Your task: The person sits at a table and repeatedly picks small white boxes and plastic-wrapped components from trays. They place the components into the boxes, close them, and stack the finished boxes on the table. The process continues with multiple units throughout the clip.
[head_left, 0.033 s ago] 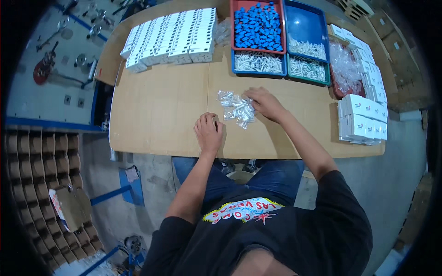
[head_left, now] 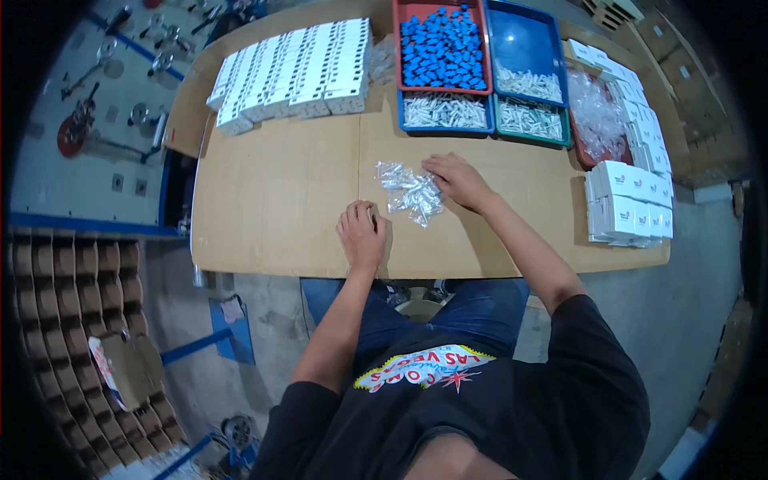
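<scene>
Several small clear plastic bags [head_left: 412,192] with white and silvery pieces inside lie in a loose pile on the cardboard-covered table [head_left: 280,192]. My right hand [head_left: 460,179] rests at the pile's upper right edge, fingertips touching the bags. Its fingers are slightly bent, and I see nothing gripped in them. Left of the pile, my left hand [head_left: 362,236] lies palm down on the cardboard, a little apart from the bags. Its fingers are loosely stretched, with a gap beside the thumb, and nothing shows in it.
Rows of white boxes [head_left: 296,72] stand at the back left. A red tray [head_left: 396,48] of blue pieces sits by blue [head_left: 524,32] and green trays [head_left: 552,142] of white pieces. Clear bags [head_left: 596,116] and stacked white boxes [head_left: 628,204] are at right; a cardboard divider grid [head_left: 72,296] is lower left.
</scene>
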Action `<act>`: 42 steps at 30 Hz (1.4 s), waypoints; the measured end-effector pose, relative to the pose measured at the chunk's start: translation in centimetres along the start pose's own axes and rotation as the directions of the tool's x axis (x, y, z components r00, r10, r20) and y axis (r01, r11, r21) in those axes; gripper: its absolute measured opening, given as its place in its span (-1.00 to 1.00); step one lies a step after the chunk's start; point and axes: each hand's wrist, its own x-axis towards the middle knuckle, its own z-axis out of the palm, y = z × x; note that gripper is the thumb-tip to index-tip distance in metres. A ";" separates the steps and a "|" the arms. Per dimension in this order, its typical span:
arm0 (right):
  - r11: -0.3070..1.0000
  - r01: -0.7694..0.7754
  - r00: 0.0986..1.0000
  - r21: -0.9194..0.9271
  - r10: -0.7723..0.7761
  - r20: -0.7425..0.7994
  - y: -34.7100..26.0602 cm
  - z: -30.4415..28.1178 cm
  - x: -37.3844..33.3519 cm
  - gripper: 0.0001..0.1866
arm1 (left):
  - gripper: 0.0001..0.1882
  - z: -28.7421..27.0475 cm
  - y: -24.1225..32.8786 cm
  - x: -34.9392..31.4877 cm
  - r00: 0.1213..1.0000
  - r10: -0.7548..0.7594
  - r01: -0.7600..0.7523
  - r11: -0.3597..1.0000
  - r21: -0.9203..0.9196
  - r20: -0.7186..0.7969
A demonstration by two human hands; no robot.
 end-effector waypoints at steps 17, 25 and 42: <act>0.012 -0.119 0.412 0.993 0.910 0.039 -0.4 -6.3 -12.0 -0.66 | -0.70 0.0 0.1 -0.1 1.000 0.018 -0.019 1.000 -0.019 -0.009; 0.142 -0.125 0.415 0.982 0.906 -0.078 5.2 -9.6 -11.0 -0.74 | -0.71 -0.1 -0.2 -0.3 1.000 0.006 -0.006 1.000 -0.028 0.001; 0.268 -0.655 0.396 0.707 0.918 0.019 23.8 -25.0 9.3 -0.83 | -0.68 0.1 0.6 -0.1 1.000 0.009 -0.009 1.000 -0.012 -0.008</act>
